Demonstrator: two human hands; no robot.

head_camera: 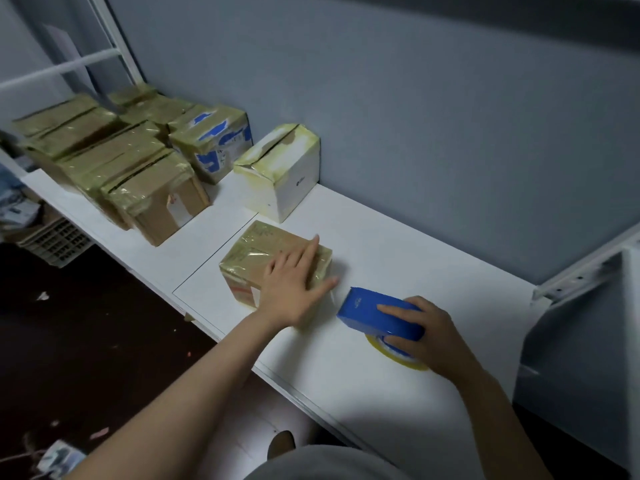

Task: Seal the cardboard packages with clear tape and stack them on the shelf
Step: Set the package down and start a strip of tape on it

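Taped brown cardboard package [250, 251] on white surface [408, 244].
Left hand [291, 292] flat atop (grip released); right hand [429, 331] grasps blue tape dispenser [367, 311].

The dispenser [374, 313] and right hand [431, 329] mostly hide the tape roll [398, 356].

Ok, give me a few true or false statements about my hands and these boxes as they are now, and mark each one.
1. The left hand lies flat on the small taped box. True.
2. The right hand holds scissors. False: it grips the blue tape dispenser.
3. The white box stands near the wall, behind the small taped box. True.
4. The white box is stacked on the small taped box. False: both sit apart on the white surface.
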